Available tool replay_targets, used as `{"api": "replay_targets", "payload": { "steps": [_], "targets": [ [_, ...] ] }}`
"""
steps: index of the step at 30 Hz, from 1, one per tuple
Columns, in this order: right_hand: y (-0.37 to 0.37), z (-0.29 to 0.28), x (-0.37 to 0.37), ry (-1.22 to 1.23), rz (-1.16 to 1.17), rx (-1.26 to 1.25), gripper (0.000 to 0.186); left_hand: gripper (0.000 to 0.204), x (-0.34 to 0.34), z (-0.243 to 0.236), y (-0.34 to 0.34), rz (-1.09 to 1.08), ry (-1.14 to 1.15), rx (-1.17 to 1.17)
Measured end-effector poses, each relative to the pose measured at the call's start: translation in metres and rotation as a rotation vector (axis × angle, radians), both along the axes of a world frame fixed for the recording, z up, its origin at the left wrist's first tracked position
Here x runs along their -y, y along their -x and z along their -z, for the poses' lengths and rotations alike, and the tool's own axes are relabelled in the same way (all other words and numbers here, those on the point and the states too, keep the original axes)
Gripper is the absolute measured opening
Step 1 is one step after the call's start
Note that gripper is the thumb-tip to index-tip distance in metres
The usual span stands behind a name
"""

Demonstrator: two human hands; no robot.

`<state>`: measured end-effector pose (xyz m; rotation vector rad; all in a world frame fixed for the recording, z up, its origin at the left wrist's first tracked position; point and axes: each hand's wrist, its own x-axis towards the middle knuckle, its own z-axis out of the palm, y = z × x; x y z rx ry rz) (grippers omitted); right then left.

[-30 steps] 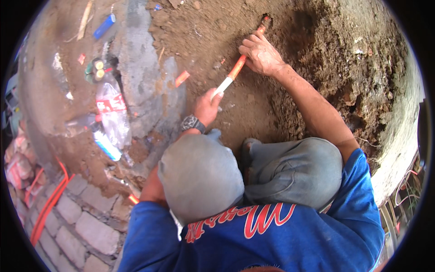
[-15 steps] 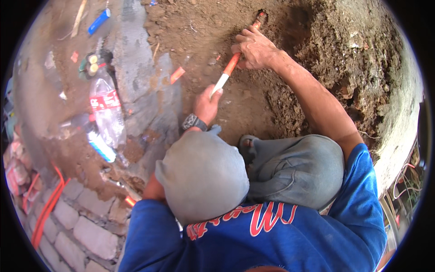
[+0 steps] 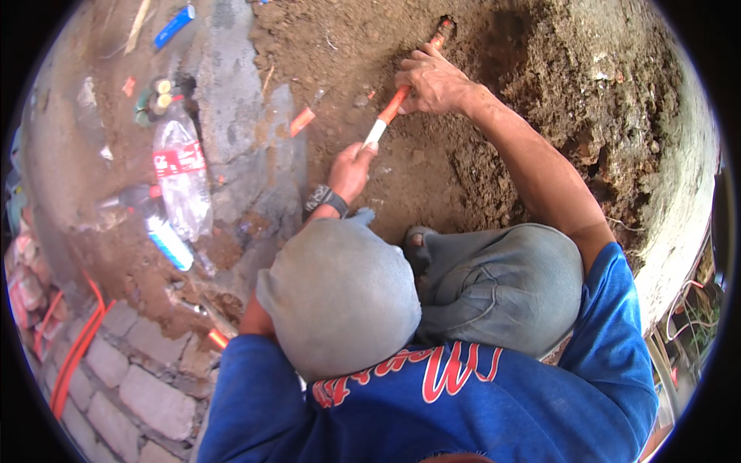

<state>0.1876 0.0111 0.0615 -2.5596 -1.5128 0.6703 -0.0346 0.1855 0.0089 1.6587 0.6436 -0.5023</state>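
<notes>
An orange pipe [image 3: 397, 104] with a white end [image 3: 375, 133] lies slanted across brown dug soil [image 3: 463, 185], and its far end goes into the earth at the top. My right hand [image 3: 432, 81] is closed over the upper part of the pipe. My left hand [image 3: 351, 170], with a dark watch [image 3: 324, 201] on its wrist, grips the white lower end. Below the hands I see a grey cap [image 3: 340, 297], a bent knee in grey trousers [image 3: 502, 285] and a blue shirt [image 3: 432, 409].
A crushed plastic bottle [image 3: 181, 181], a blue tube [image 3: 170, 243], small cans [image 3: 158, 96] and a short orange pipe offcut [image 3: 301, 121] lie on the ground at left. A grey block wall [image 3: 139, 386] with orange pipes [image 3: 73, 355] runs along the lower left. An earth bank [image 3: 617, 131] rises at right.
Both hands stay on the orange pipe. The whole scene has shifted slightly upward in view; the left hand has edged a little nearer the white end.
</notes>
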Motion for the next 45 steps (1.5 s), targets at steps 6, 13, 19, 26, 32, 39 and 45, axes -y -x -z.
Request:
{"api": "replay_targets", "payload": {
  "steps": [6,13,19,26,32,39,45],
  "targets": [
    [0.002,0.006,0.0,-0.034,0.009,0.018,0.039,0.038,0.002,0.007,-0.002,0.027,-0.085,0.045],
    [0.002,0.004,-0.001,-0.065,0.013,-0.004,0.038,0.044,-0.003,0.0,-0.004,0.069,-0.177,0.04],
    [0.002,0.005,0.001,-0.074,0.028,-0.009,0.038,0.048,-0.001,-0.012,-0.004,0.149,-0.422,0.096],
    [0.003,0.007,0.001,-0.054,0.029,-0.026,0.037,0.045,0.0,-0.02,-0.008,0.217,-0.428,0.069],
    [0.005,0.012,0.0,-0.095,0.045,0.006,0.037,0.039,-0.011,0.01,-0.003,0.123,-0.063,0.073],
    [0.004,0.009,0.002,-0.086,0.035,-0.012,0.038,0.036,-0.011,-0.018,-0.016,-0.032,0.354,-0.273],
    [0.005,0.008,-0.001,-0.058,0.047,-0.008,0.038,0.034,-0.007,-0.019,-0.015,-0.056,0.294,-0.245]
  ]
}}
